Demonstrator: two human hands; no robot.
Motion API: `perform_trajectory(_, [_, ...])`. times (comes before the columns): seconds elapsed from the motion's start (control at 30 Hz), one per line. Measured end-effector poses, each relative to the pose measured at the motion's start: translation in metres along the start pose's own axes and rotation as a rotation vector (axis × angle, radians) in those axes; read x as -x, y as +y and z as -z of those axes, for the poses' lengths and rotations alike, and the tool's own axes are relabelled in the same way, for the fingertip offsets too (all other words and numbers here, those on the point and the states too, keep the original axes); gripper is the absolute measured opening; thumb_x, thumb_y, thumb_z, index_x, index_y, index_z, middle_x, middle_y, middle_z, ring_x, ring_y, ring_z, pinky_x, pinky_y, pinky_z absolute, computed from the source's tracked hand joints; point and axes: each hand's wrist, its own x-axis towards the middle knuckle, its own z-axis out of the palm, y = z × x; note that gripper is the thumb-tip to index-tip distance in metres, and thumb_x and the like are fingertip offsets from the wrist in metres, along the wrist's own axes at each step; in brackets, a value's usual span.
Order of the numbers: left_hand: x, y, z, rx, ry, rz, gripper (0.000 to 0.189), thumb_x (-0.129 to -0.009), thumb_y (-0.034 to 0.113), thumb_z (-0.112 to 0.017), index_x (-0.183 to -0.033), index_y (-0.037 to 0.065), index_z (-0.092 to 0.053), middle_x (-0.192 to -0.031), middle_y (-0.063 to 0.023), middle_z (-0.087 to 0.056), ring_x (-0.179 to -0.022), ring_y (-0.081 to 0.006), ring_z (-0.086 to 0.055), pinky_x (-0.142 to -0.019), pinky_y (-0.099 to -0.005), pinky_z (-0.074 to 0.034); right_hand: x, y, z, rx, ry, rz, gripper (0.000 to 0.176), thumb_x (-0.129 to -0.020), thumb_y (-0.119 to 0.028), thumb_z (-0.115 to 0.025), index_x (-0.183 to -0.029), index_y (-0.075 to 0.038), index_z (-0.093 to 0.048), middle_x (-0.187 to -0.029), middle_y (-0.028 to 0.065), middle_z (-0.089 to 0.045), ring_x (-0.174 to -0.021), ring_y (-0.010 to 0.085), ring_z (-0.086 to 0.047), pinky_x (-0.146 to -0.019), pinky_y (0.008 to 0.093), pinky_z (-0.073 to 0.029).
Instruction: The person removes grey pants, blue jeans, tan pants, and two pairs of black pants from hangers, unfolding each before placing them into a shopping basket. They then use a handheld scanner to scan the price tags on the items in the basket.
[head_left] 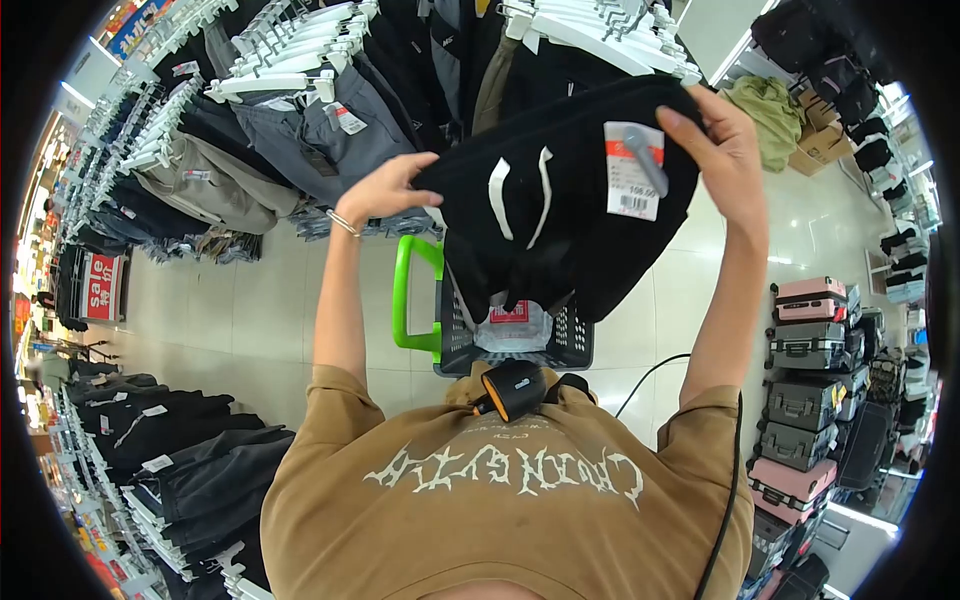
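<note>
Black drawstring pants (590, 230) are stretched between my two hands by the waistband, with two white cord ends hanging at the front. My left hand (392, 190) pinches the waistband at one end, a light bracelet on its wrist. At the other end my right hand (728, 150) grips the waistband, thumb in front. Close to that thumb hangs a white and red price tag (632, 190) with a grey security tag (648, 162) over it. Below the pants is a dark shopping basket (575, 345) with a green handle (403, 300), partly hidden; a clear plastic package (515, 332) lies in it.
Racks of pants on white hangers (590, 35) stand ahead, and grey shorts (310, 135) hang at the left. More dark garments (215, 485) hang at lower left. Stacked suitcases (800, 400) line the right. A cardboard box (820, 135) sits at upper right. A black cable (738, 480) runs along my right side.
</note>
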Motion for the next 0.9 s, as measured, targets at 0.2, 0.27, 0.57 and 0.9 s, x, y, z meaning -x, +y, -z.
perform_trajectory(0.2, [-0.013, 0.072, -0.041, 0.19, -0.005, -0.253, 0.069, -0.064, 0.021, -0.081, -0.12, -0.006, -0.051, -0.105, -0.0171, -0.063, -0.096, -0.0205, -0.06, -0.087, -0.0297, -0.045, -0.001, 0.003, -0.027, 0.069, -0.121, -0.064, 0.014, -0.087, -0.009, -0.061, -0.097, 0.002, -0.063, -0.08, -0.0019, -0.062, -0.073, 0.003, -0.051, -0.064, 0.0192, -0.043])
perform_trajectory(0.27, [-0.019, 0.097, -0.053, 0.179, 0.068, -0.266, 0.067, -0.065, 0.02, -0.081, -0.119, -0.006, -0.051, -0.101, -0.016, -0.065, -0.09, -0.02, -0.062, -0.082, -0.0291, -0.047, 0.003, 0.009, -0.033, -0.023, -0.106, -0.106, 0.015, -0.087, -0.009, -0.062, -0.098, 0.001, -0.063, -0.08, -0.0015, -0.062, -0.072, 0.0037, -0.051, -0.064, 0.0194, -0.043])
perform_trajectory(0.57, [-0.021, 0.125, -0.064, 0.088, 0.131, -0.196, 0.049, -0.068, 0.01, -0.071, -0.11, -0.009, -0.054, -0.081, -0.0146, -0.066, -0.068, -0.0123, -0.06, -0.067, -0.0266, -0.049, 0.019, 0.03, -0.03, 0.138, 0.008, -0.117, 0.015, -0.086, -0.007, -0.061, -0.097, 0.003, -0.061, -0.082, 0.0011, -0.062, -0.076, 0.007, -0.052, -0.069, 0.0225, -0.042])
perform_trajectory(0.9, [-0.028, 0.13, -0.058, -0.055, -0.066, -0.136, 0.04, -0.059, 0.012, -0.063, -0.094, -0.008, -0.061, -0.073, -0.0205, -0.064, -0.067, -0.0295, -0.064, -0.063, -0.0336, -0.05, 0.037, 0.084, -0.042, -0.054, 0.134, -0.198, 0.018, -0.09, -0.009, -0.059, -0.104, 0.002, -0.062, -0.089, 0.0011, -0.064, -0.082, 0.0072, -0.055, -0.074, 0.0208, -0.042])
